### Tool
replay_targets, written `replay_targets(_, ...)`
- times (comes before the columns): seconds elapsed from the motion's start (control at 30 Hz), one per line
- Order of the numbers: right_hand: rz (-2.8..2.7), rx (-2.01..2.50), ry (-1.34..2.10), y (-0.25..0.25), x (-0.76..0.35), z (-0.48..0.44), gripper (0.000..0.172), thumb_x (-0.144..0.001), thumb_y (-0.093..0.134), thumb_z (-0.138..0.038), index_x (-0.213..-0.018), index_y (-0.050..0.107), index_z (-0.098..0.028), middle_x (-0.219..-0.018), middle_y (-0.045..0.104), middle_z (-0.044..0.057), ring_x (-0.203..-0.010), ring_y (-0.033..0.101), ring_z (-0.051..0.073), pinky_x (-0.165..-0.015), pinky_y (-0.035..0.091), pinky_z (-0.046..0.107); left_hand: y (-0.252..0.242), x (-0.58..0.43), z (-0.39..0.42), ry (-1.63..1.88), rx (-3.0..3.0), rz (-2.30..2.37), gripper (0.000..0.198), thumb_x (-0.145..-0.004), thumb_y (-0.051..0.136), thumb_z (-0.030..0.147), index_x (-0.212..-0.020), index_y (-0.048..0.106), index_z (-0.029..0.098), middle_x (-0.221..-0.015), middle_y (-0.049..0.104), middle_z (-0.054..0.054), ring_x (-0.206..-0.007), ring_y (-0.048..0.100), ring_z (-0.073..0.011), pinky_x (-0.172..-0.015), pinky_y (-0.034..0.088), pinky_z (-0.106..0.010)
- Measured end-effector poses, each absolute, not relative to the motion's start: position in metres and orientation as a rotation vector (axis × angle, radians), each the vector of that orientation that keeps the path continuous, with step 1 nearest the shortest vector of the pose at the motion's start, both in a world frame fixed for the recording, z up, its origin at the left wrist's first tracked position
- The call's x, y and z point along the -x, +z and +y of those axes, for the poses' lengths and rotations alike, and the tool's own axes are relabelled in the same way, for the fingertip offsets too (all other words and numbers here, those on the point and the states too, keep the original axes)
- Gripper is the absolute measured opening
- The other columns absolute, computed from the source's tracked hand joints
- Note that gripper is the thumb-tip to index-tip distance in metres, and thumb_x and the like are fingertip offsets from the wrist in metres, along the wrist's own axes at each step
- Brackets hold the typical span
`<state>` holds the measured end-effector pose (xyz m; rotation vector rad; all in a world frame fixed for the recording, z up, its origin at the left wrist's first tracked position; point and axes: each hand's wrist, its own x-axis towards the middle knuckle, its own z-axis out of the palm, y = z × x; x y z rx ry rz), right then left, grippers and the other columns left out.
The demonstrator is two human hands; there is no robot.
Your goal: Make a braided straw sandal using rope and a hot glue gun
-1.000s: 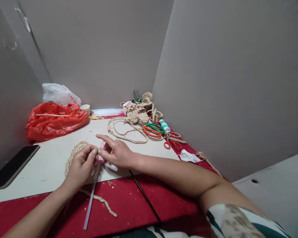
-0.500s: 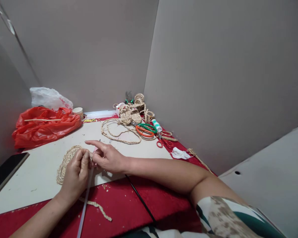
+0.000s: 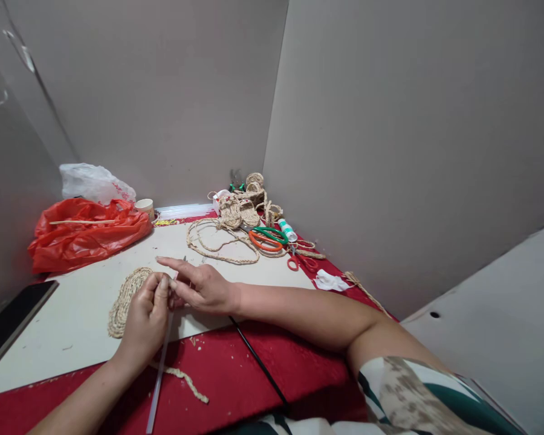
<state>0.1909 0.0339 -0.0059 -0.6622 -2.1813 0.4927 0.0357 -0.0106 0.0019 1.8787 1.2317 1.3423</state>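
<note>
My left hand [image 3: 145, 317] is closed in a pinch at the near side of an oval coiled mat of braided straw [image 3: 129, 302], partly covering it. What its fingertips hold is too small to make out. My right hand [image 3: 204, 287] meets those fingertips with its thumb, index finger stretched out to the left. Its other fingers curl around a mostly hidden pink glue gun [image 3: 176, 275]. A translucent glue stick [image 3: 158, 386] slants down from between the hands toward me. Below my left wrist trails a loose braided straw cord end [image 3: 188, 380].
At the back right lie straw sandals [image 3: 238, 212], a cord loop [image 3: 222, 260], orange-handled scissors [image 3: 265, 240] and red-handled scissors [image 3: 293, 263]. A red plastic bag [image 3: 86, 241], a paper cup [image 3: 145, 207] and a phone [image 3: 16, 323] are on the left. A black cable [image 3: 260, 365] crosses the red cloth.
The whole view has shifted slightly, so things appear a little further right. Both hands stay together in nearly the same pose; the fingertips have moved only slightly.
</note>
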Motion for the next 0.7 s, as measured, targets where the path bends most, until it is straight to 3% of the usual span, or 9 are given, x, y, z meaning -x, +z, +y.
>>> replay_targets(0.23,-2.150,0.459,0.350,-0.017,-0.194,0.038,0.047,-0.091,0.044,-0.018,-0.138,0.046,-0.014,-0.075,0.070,0.002,-0.059,0.063,0.009,-0.061,0.048,0.020,-0.005,-0.039,-0.011,1.274,-1.735,1.125,0.026,-0.093,0.043,0.039,-0.077,0.050,0.020,-0.064,0.050,0.002,-0.058,0.047,-0.0131,-0.056,0.040,-0.024)
replay_targets(0.4,-2.022,0.231,0.423,-0.016,-0.194,0.032,0.044,-0.094,0.045,-0.018,-0.138,0.044,-0.016,-0.074,0.067,0.001,-0.060,0.062,0.008,-0.060,0.049,0.017,-0.004,-0.038,-0.010,1.319,-1.794,1.148,0.023,-0.093,0.044,0.035,-0.078,0.051,0.020,-0.066,0.050,0.002,-0.060,0.047,-0.0128,-0.060,0.041,-0.024)
replay_targets(0.57,-2.055,-0.042,0.466,0.003,-0.197,0.010,0.063,-0.086,0.064,-0.025,-0.143,0.036,-0.020,-0.059,0.058,-0.007,-0.048,0.053,0.006,-0.054,0.047,0.015,0.003,-0.016,0.007,1.523,-1.539,1.293,0.023,-0.092,0.043,0.034,-0.073,0.045,0.021,-0.058,0.047,0.005,-0.052,0.045,-0.0108,-0.053,0.039,-0.022)
replay_targets(0.7,-1.957,0.327,0.572,0.024,-0.209,0.023,0.041,-0.091,0.056,-0.033,-0.129,0.053,-0.017,-0.064,0.061,-0.002,-0.050,0.056,0.008,-0.052,0.049,0.020,0.005,-0.010,0.013,1.585,-1.432,1.206,0.029,-0.091,0.046,0.040,-0.069,0.043,0.021,-0.055,0.045,0.005,-0.048,0.045,-0.0100,-0.049,0.039,-0.020)
